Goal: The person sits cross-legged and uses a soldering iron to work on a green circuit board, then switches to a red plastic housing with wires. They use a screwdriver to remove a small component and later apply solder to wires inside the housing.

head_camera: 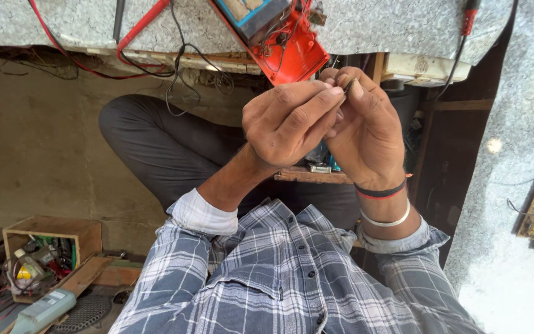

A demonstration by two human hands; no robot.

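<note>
My speckled stone bench point(403, 25) carries an orange meter case point(285, 43) with red point(143, 21) and black leads point(177, 68) trailing over its edge.

Both hands raised, pressed together. Left hand point(288, 120) fingers curled over right hand point(366, 133); fingertips pinched tight at top. Forearms bent upward, sleeves rolled.

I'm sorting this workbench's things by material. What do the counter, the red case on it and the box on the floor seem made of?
The counter looks like speckled grey stone, perhaps granite, with a matte grain. The red case seems moulded plastic, smooth and slightly glossy. The box on the floor looks like bare, unfinished wood, with plain brown boards.
</note>
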